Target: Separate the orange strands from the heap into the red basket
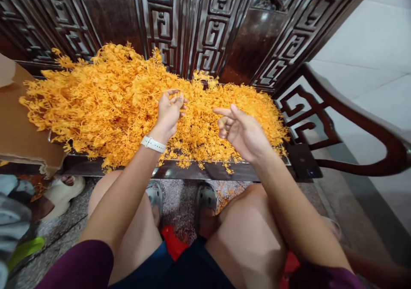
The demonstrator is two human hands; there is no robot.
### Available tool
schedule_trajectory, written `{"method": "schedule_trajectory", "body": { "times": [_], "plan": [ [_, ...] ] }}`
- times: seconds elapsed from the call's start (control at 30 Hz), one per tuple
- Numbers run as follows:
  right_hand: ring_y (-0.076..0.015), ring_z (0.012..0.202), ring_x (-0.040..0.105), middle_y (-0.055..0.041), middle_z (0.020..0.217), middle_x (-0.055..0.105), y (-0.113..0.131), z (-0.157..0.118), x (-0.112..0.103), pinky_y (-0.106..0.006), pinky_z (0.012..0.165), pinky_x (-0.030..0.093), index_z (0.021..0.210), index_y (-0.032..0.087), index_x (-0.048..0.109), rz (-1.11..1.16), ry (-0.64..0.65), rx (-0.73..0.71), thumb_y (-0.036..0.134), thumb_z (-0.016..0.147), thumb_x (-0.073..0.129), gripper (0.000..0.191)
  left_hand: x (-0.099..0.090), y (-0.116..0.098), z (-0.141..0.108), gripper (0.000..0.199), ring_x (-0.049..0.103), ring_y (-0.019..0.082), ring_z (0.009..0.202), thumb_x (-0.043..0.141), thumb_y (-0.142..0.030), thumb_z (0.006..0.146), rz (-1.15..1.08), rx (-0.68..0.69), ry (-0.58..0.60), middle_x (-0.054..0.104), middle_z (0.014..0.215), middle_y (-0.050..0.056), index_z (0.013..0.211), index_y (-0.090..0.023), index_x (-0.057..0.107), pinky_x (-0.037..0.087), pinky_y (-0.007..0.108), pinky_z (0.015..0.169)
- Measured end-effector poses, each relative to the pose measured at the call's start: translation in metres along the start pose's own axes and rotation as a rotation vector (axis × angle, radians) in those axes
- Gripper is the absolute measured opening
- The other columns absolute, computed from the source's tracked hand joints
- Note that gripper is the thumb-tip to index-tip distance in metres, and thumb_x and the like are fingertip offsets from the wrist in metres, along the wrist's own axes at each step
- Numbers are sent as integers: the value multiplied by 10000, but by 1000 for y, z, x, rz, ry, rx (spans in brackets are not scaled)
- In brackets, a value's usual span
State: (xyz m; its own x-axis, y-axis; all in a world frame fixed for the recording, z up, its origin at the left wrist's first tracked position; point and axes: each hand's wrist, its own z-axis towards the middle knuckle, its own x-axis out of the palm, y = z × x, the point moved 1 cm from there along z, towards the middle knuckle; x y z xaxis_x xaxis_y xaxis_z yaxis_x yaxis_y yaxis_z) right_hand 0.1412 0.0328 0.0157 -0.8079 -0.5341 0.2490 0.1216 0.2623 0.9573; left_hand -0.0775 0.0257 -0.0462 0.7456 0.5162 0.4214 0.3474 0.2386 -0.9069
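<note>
My left hand (170, 111), with a white watch band on its wrist, is over the middle of a large heap of small orange-yellow plastic pieces (105, 96). Its thumb and fingers are bent together; anything between them is too small to make out. To its right, my right hand (242, 130) hovers above the lower part of the heap, index finger stretched out and the others loosely curled, with nothing visible in it. Beyond both hands, a blurred yellow cluster (206, 79) shows against the carved backrest.
The heap lies on a dark carved wooden bench (192, 171) with a curved armrest (359, 117) at right. A dark phone (303, 160) rests by the armrest. A cardboard box (28, 122) stands at left. Another person's foot (61, 195) is below it. Loose pieces litter the floor.
</note>
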Motion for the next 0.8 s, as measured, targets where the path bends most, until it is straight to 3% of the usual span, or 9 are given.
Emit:
{"method": "schedule_trajectory", "body": {
  "times": [0.13,0.3,0.4,0.47,0.53,0.67,0.8],
  "plan": [
    [-117,717,581,-42,941,705,-10,3,3,-271,622,477,1059,196,682,-3,-19,-12,544,855,847,436,21,11,-29,267,588,119,648,771,-210,908,35,17,120,660,863,14,1041,-257,545,384,252,549],
    [-98,661,519,5,843,634,-13,14,-7,-261,605,438,893,219,594,-8,-131,-172,508,855,854,391,35,18,-51,234,499,86,580,821,-297,869,21,6,271,621,760,-8,958,-223,618,330,241,523],
    [-108,650,501,-2,806,611,-15,19,-14,-270,590,426,868,220,599,-22,-126,-189,576,886,805,411,36,16,-53,275,393,80,522,853,-427,843,28,-11,375,506,637,-45,914,-221,685,269,256,494],
    [-121,635,491,-9,762,590,-18,21,-16,-280,568,415,839,221,598,-62,-106,-201,653,901,757,464,37,14,-52,344,350,80,502,864,-521,822,83,-19,433,458,594,-61,903,-216,725,291,264,502],
    [-129,608,474,-5,700,551,-19,22,-16,-289,548,401,809,226,591,-110,-111,-244,734,914,693,529,37,12,-53,396,419,82,530,902,-553,770,159,-30,467,539,613,-38,848,-195,751,373,267,553],
    [-140,584,446,0,645,502,-16,23,-17,-295,529,376,787,238,575,-213,-141,-309,828,921,588,605,40,10,-54,393,651,141,764,975,-494,675,236,-32,530,756,841,59,808,-173,791,523,305,757],
    [-137,567,403,9,613,453,-9,22,-17,-296,528,333,731,237,535,-285,-119,-331,815,942,568,616,36,12,-43,367,611,127,694,953,-492,710,234,13,456,714,769,32,816,-194,765,493,294,686]
  ]
}}
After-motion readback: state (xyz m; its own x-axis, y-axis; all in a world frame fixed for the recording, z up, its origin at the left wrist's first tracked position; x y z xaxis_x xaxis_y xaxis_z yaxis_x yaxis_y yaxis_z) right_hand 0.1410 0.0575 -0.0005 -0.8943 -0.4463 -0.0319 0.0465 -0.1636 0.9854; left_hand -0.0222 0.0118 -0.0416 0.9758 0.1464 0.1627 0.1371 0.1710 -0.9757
